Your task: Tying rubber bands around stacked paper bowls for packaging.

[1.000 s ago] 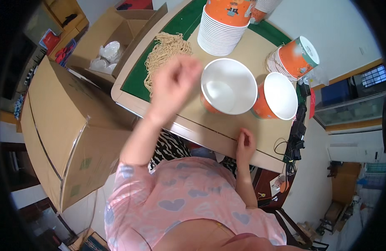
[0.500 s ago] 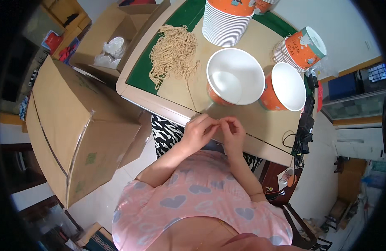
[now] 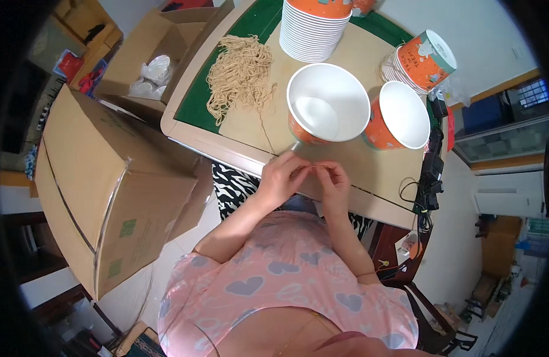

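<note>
My left hand and my right hand meet above the table's near edge, fingertips pinched together. A thin tan string runs from a tangled string pile down to my left fingers. What lies between the fingertips is too small to see clearly, though the string leads there. Just beyond my hands stands a large paper tub, orange outside and white inside, with its mouth facing up. To its right, a second orange paper tub shows its white inside.
A tall stack of tubs rises at the back, and another stack leans at the far right. Black adapters and cords line the table's right edge. On the left are a big cardboard box and an open carton holding plastic-wrapped items.
The view has shifted slightly, so the tubs and string pile sit a little higher and further left. My hands stay pinched together in nearly the same place.
</note>
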Demonstrator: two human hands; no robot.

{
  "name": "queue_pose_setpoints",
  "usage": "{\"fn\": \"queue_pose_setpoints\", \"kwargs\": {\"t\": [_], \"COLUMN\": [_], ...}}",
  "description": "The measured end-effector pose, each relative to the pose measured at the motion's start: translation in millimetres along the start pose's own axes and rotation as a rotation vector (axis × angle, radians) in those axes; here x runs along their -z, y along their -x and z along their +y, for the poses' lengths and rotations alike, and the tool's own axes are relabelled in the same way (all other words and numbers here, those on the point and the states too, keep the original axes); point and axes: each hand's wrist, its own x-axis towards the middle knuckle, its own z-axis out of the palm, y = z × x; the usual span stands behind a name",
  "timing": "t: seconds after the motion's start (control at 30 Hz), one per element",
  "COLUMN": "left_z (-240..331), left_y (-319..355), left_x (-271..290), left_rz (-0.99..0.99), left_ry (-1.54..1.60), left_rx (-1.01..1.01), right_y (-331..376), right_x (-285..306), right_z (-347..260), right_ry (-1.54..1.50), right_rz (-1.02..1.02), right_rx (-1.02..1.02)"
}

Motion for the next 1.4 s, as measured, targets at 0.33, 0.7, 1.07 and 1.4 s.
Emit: {"fn": "queue_pose_setpoints", "kwargs": {"t": [0.33,0.7,1.07,1.4], "left_z": [-121,-18,50,93], "left_y": [-65,-116,-71,-42], "left_x": [52,82,27,11], "left_rz": [0.089,-0.016,-0.474,-0.331], "left_ry": [-0.497,-0.541,-0.447,-0.011], "left_rx": [0.013,-0.266,-0.399,-0.032], "right_y": [-7,31,11,26], "right_x": [80,133,66,48], "right_z": [-44,-77,-62,-71], "right_ry": [-0.775,0.202,0.171,0.141], "right_rz": [0.104,0.531,0.218,0.226], "right_rx": [0.128,0.299,0.048,0.203]}}
